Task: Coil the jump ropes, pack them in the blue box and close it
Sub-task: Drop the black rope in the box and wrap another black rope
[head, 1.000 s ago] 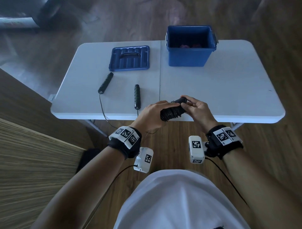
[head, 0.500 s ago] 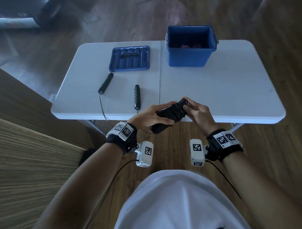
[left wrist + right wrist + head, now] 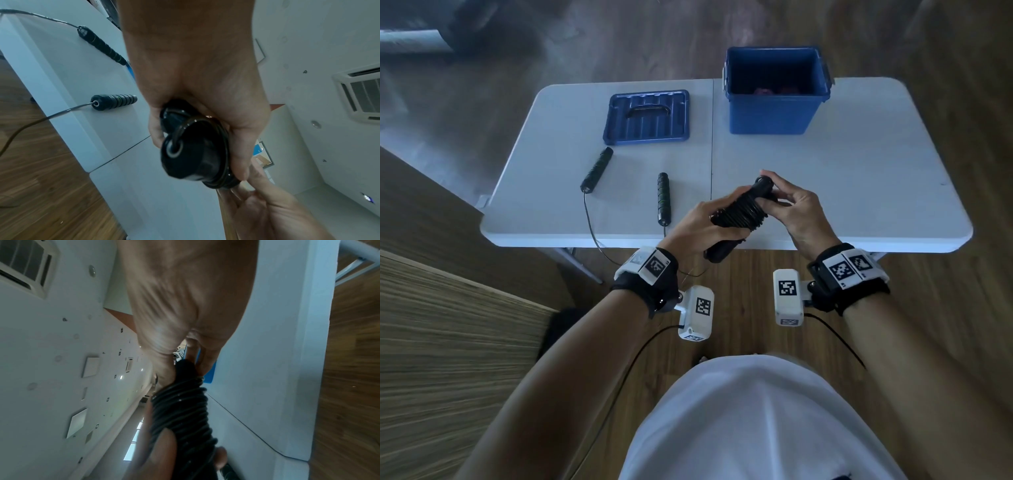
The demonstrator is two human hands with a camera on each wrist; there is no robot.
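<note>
A black jump rope, its cord wound tightly round its two handles, forms a coiled bundle (image 3: 739, 214) held over the table's front edge. My left hand (image 3: 702, 226) grips the bundle's lower end (image 3: 193, 154). My right hand (image 3: 787, 205) pinches its upper end (image 3: 185, 369) with fingers and thumb. A second black jump rope lies uncoiled on the table: one handle (image 3: 596, 169) and another handle (image 3: 663, 198), with the thin cord (image 3: 594, 236) hanging off the front edge. The open blue box (image 3: 774, 113) stands at the back, something reddish dimly visible inside.
The blue lid (image 3: 647, 118) lies flat at the back, left of the box. The white folding table (image 3: 859, 178) has a centre seam and bare surface on its right half. Wooden floor surrounds it; a wood panel (image 3: 448, 342) sits at my left.
The bundle has tilted so its lower handle end now pokes out below my left hand. Both hands have shifted slightly up and forward over the table edge.
</note>
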